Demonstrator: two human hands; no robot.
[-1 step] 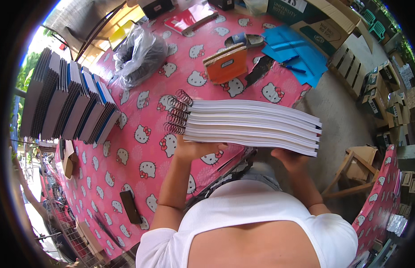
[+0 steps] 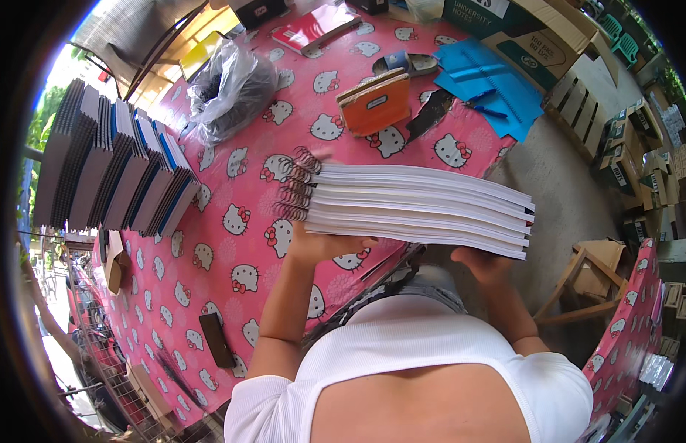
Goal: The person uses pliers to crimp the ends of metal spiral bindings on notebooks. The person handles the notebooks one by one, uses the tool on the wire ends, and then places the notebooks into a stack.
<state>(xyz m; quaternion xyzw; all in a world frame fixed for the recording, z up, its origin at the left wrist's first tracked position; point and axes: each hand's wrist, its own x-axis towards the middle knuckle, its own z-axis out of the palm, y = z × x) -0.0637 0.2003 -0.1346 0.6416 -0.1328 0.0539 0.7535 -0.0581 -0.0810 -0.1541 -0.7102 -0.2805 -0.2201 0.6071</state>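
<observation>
Between my two hands I hold a stack of spiral notebooks [image 2: 420, 207], page edges facing up and the dark wire coils at the left end. My left hand [image 2: 317, 247] grips the coil end from below, with fingertips showing just past the far side. At the other end, my right hand [image 2: 483, 262] has its thumb on the near side; its remaining fingers are hidden behind the stack. The pages bow slightly downward toward the right. Beneath the coil end is a table with a pink cartoon-cat cover [image 2: 232, 251].
Tall piles of spiral notebooks [image 2: 114, 162] stand at the left. Beyond my hands are an orange holder [image 2: 374, 105], blue sheets [image 2: 483, 81] with pens, a slipper [image 2: 405, 63] and a clear plastic bag [image 2: 228, 92]. A large carton [image 2: 520, 33] is at the far right; a wooden stool [image 2: 586, 284] stands right.
The coil end of the notebook stack is blurred now, and the fingertips of my left hand show above it. The stack has shifted very slightly to the right.
</observation>
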